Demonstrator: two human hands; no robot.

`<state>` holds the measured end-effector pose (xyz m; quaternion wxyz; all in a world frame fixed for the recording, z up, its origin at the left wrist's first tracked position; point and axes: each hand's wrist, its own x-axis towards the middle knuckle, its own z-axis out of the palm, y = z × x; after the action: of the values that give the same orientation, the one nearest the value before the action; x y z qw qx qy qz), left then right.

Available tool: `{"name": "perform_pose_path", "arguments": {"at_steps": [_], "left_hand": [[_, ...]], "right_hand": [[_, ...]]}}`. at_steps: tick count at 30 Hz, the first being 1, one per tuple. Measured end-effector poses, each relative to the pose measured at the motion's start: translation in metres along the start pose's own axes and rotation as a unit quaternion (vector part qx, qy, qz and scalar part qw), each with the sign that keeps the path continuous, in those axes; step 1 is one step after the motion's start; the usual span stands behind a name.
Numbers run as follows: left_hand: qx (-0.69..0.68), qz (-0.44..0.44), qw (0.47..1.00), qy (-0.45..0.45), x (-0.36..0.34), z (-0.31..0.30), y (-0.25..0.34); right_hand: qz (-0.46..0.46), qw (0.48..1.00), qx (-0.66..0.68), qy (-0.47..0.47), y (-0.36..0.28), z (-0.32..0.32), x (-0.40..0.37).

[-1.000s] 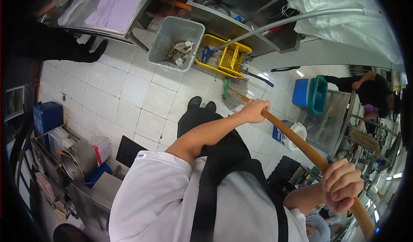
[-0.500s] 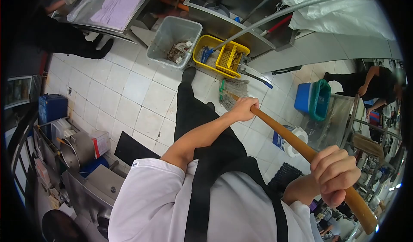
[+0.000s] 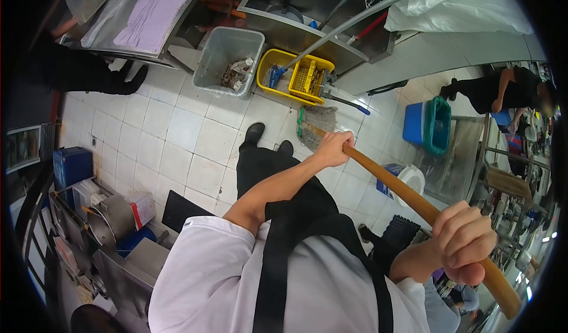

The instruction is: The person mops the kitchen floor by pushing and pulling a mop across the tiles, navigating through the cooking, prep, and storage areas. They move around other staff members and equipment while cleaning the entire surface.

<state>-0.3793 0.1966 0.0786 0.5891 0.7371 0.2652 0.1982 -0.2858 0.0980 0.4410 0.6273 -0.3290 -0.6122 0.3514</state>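
Wood mop handle: left hand & right hand both wrapped tight; mop head on floor near yellow bucket.

We see a floor of white square tiles with dark lines between them, and a black mat lies on it near the metal machines at the left. At the top stand a metal table with a purple cloth on it, a grey bin with trash inside and a yellow bucket just beside it, below a long metal counter. At the right a blue tub with a green bag stands beside another shiny metal table, big white sacks lie at the top right, and small bright lights shine low at the right edge.
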Motion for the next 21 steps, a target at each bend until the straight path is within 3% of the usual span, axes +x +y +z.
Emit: {"name": "perform_pose_path", "arguments": {"at_steps": [7, 14, 21], "left_hand": [[-0.028, 0.052, 0.998, -0.014, -0.007, -0.032, 0.029], [-0.03, 0.11, 0.986, -0.122, -0.015, -0.075, 0.057], [-0.043, 0.223, 0.946, -0.233, -0.037, -0.108, 0.078]], "right_hand": [[0.002, 0.994, -0.079, 0.077, -0.036, 0.045, 0.019], [-0.025, 0.972, -0.141, 0.186, -0.09, 0.099, 0.018], [0.094, 0.967, -0.221, 0.082, -0.152, 0.172, 0.031]]}}
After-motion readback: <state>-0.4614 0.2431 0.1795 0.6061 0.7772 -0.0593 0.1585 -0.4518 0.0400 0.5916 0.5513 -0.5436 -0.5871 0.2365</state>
